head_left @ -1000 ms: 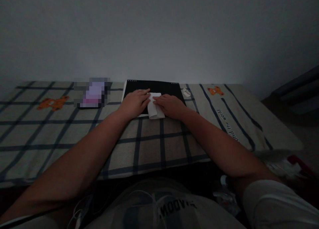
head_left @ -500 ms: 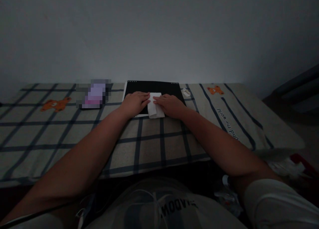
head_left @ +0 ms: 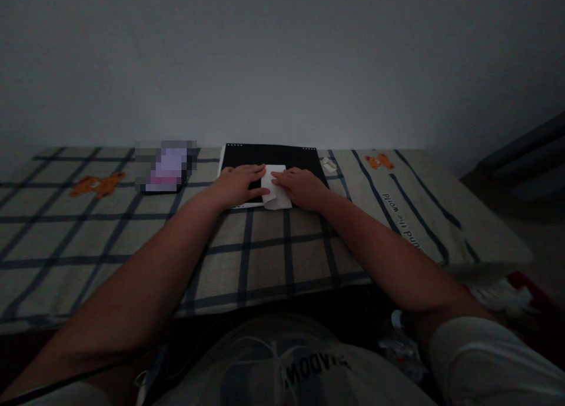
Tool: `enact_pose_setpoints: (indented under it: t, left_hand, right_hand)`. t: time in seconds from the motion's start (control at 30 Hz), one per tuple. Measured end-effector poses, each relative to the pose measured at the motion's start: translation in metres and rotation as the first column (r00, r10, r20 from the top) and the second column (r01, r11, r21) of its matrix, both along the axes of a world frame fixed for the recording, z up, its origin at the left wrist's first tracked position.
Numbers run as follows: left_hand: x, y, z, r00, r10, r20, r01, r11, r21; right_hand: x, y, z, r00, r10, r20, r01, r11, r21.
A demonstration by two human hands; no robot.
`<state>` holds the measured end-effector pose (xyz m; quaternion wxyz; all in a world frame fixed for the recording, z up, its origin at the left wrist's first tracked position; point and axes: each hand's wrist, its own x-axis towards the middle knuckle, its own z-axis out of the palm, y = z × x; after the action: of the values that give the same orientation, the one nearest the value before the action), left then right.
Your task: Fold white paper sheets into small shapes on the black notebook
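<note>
I see white folded paper [head_left: 274,188] on a black board [head_left: 269,157]; the beige cloth [head_left: 265,259] carries dark checks and orange bears.

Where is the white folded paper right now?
Head view, centre: the white paper lies over the near edge of the black board, with the left hand touching its left side and the right hand its right.
</note>
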<state>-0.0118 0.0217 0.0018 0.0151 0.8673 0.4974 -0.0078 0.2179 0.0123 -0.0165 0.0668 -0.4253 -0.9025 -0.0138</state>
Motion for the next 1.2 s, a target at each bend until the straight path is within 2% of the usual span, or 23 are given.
enact_pose_setpoints:
  t: [0.23,0.5,0.87,1.2]
  left_hand:
    - [0.0,-0.002,0.0,1.0,0.0,-0.018,-0.001,0.999,-0.048]
    - [-0.002,0.0,-0.003,0.993,-0.11,0.032,0.108,0.993,0.044]
    - [-0.002,-0.001,-0.003,0.994,-0.11,-0.017,0.108,0.991,-0.075]
    - [0.003,-0.007,-0.006,0.994,-0.096,-0.045,0.091,0.99,-0.108]
  right_hand:
    - [-0.001,-0.003,0.003,1.0,-0.014,0.025,0.014,1.0,-0.008]
    - [-0.003,-0.004,0.006,0.999,-0.035,0.006,0.035,0.999,-0.015]
    - [-0.002,-0.006,0.007,0.997,-0.056,-0.058,0.054,0.998,-0.038]
    - [-0.005,-0.012,0.011,0.996,-0.073,-0.043,0.072,0.997,-0.024]
